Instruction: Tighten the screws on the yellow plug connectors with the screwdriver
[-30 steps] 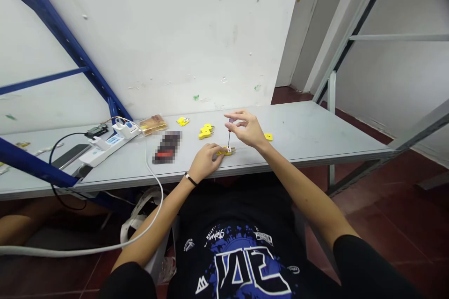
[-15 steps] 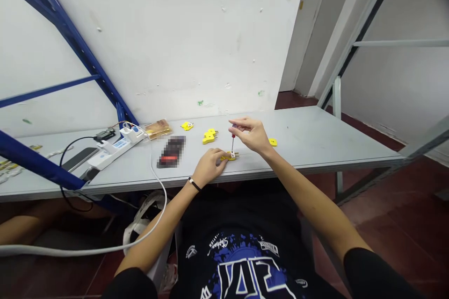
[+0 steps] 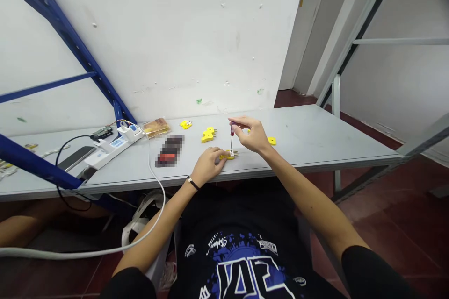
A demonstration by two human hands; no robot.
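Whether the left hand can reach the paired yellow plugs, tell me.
Likely yes: nothing visible stands between the left hand and the paired yellow plugs, though it is holding the white-centred plug under the screwdriver.

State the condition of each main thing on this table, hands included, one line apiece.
Left hand, closed on a yellow connector
Right hand, closed on a screwdriver
Screwdriver, near upright, tip down at the connector
Yellow connector, lying down, held
Two connectors behind, lying close together
Power strip, adapters plugged in
Phone, lying flat, screen dark
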